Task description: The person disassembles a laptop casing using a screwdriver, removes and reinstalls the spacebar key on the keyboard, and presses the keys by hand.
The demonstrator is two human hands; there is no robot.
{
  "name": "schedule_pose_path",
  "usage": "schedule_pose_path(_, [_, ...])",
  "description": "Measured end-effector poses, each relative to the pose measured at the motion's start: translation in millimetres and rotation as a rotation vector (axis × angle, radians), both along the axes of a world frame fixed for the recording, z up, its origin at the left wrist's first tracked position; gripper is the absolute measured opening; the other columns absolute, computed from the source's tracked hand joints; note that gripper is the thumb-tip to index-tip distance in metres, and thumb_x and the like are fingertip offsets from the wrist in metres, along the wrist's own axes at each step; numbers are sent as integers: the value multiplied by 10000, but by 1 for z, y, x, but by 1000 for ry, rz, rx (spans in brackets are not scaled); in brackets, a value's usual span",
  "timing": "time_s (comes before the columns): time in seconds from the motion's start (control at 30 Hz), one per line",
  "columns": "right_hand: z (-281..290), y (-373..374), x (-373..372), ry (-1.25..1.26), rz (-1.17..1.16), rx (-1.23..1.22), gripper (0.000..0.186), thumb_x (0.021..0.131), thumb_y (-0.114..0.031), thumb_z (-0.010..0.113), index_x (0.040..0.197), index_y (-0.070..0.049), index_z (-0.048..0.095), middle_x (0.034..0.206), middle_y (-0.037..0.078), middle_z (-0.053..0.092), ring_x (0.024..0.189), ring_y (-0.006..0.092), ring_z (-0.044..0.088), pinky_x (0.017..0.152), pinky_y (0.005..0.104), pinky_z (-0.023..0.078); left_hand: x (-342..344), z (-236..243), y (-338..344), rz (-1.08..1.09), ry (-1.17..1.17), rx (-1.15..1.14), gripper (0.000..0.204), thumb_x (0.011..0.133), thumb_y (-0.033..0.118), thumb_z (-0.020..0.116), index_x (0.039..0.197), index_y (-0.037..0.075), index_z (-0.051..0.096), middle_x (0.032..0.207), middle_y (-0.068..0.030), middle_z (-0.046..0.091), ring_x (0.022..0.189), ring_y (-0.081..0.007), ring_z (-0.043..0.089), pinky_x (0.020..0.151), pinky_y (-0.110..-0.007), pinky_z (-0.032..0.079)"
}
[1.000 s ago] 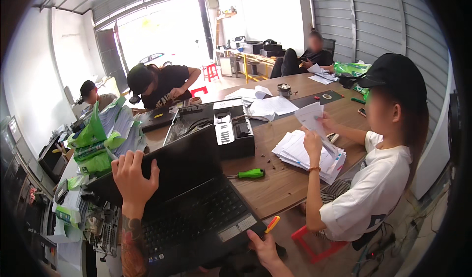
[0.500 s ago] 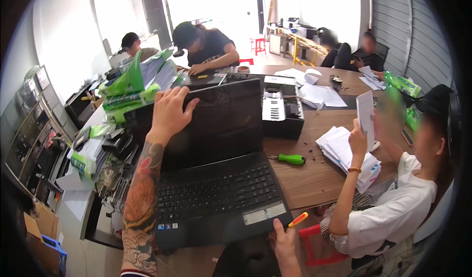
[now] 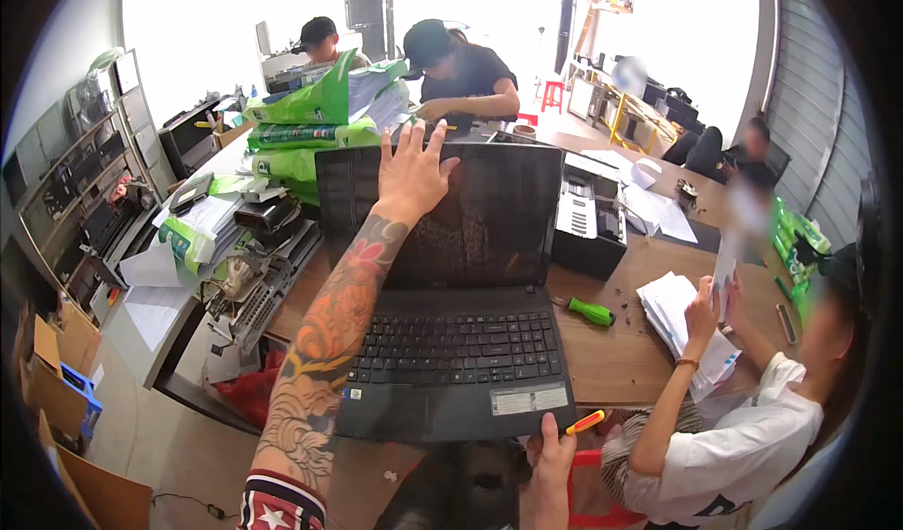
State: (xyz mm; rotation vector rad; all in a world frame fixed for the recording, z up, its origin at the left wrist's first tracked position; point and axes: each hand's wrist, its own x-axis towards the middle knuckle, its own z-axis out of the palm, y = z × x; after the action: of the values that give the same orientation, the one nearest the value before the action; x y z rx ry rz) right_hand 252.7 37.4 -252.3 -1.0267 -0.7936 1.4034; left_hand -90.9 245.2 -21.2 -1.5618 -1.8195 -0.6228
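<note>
An open black laptop (image 3: 451, 342) stands on the wooden table (image 3: 611, 361) in front of me, its screen dark. My left hand (image 3: 410, 174) rests on the top edge of the lid with fingers spread. My right hand (image 3: 553, 441) is at the laptop's front right corner, touching its edge, and holds a small orange and yellow tool (image 3: 585, 423). A green-handled screwdriver (image 3: 588, 311) lies on the table to the right of the keyboard.
A person in a white shirt (image 3: 743, 436) sits at my right handling a stack of papers (image 3: 682, 318). Two people in caps sit across the table. Green packages (image 3: 310, 116) and cluttered parts pile at the left; a black device (image 3: 588, 224) sits behind the laptop.
My view has swung left and closer to the laptop. My left hand stays on the lid's top edge, and the lid stands more upright. My right hand remains at the front corner.
</note>
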Motion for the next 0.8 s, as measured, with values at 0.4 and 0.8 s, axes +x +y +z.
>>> schedule_pose_path(0.4, [21,0,5,8,44,-34,194,1008,-267,702,1067,-98,627,788,-81,549,598,22,423,530,228,326,-54,-29,-50,-119,216,86,688,969,279,629,1608,237,377,1591,-150,421,1495,-328,378,1222,-543,285])
schedule_pose_path(0.8, [20,0,9,46,97,-34,164,1007,-248,707,1012,-100,636,803,-74,551,623,37,452,557,241,352,-69,-42,-16,-122,54,-21,688,976,260,622,1611,290,360,1601,-142,414,1502,-339,369,1227,-534,318])
